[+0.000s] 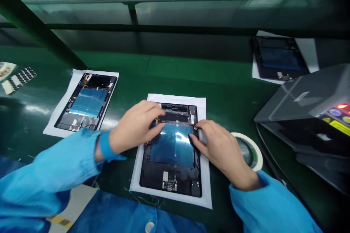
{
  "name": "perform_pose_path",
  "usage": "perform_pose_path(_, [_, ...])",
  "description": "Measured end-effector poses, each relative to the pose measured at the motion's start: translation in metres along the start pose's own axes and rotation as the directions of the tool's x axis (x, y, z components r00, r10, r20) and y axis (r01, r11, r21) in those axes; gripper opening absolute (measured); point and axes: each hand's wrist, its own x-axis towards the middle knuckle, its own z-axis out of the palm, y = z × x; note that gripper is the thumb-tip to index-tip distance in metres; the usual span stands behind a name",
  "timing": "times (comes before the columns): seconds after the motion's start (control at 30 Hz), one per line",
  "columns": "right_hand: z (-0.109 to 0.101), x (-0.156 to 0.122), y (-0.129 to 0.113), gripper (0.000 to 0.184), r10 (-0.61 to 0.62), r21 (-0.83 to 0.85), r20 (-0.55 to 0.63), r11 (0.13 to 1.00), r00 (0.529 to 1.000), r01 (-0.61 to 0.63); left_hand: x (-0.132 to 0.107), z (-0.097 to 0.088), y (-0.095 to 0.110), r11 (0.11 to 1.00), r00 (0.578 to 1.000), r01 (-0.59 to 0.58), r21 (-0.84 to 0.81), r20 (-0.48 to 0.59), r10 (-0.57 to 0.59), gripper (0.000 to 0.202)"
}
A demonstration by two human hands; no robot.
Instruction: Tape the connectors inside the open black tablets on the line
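White paper (206, 185) under the tablet (173, 149) likely protects it; above it, the left hand (136, 125) gapes, but whether the right hand (220, 149) grips is unclear.

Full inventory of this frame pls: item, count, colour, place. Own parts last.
Tablet-like devices: 3, black with blue middles; front centre, left, back right
White sheets: 3, white, one under each device
Tape roll: 1, whitish rim, beside right hand
Machine: 1, grey and dark with lit indicators, right
Cable: at least 1, dark, beside machine
Patterned strip: 1, black and white, far left
Round item: 1, whitish, left edge
Table: 1, green, beneath
Bars: several, dark green, back
Floor: pale, yellow marking, bottom left
Wristband: 1, blue, left wrist
Sleeves: 2, light blue, both arms
Hands: 2, bare, at centre device's upper sides
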Motion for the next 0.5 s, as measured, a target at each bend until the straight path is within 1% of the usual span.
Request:
perform_pose_path(0.03, [0.0,0.0,0.0,0.018,-0.005,-0.004,-0.006,1.0,1.0,0.004,0.018,0.008,0.003,0.999,0.999,-0.046,0.027,0.022,0.045,0.021])
perform_pose_path(0.07, [-0.001,0.0,0.0,0.015,-0.014,-0.015,-0.015,1.0,1.0,0.014,0.036,0.018,0.006,0.998,0.998,-0.055,0.032,0.034,0.054,0.022])
perform_pose_path(0.13, [-0.001,0.001,-0.001,0.015,-0.037,-0.046,-0.032,0.998,0.999,0.035,0.066,0.036,0.011,1.0,0.997,-0.003,-0.009,0.078,0.004,0.026])
perform_pose_path(0.2, [-0.001,0.001,-0.001,0.015,-0.049,-0.075,-0.037,0.996,0.998,0.046,0.086,0.051,0.013,0.998,0.99,0.052,-0.046,0.136,-0.045,0.029])
perform_pose_path(0.3, [-0.001,0.002,-0.001,0.015,-0.043,-0.09,-0.029,0.995,0.999,0.04,0.097,0.062,0.012,0.996,0.978,0.075,-0.043,0.197,-0.066,0.03])
perform_pose_path(0.5, [-0.004,0.002,-0.002,0.013,-0.022,-0.074,-0.01,0.997,1.0,0.021,0.098,0.064,0.013,0.995,0.968,0.087,-0.042,0.239,-0.075,0.031])
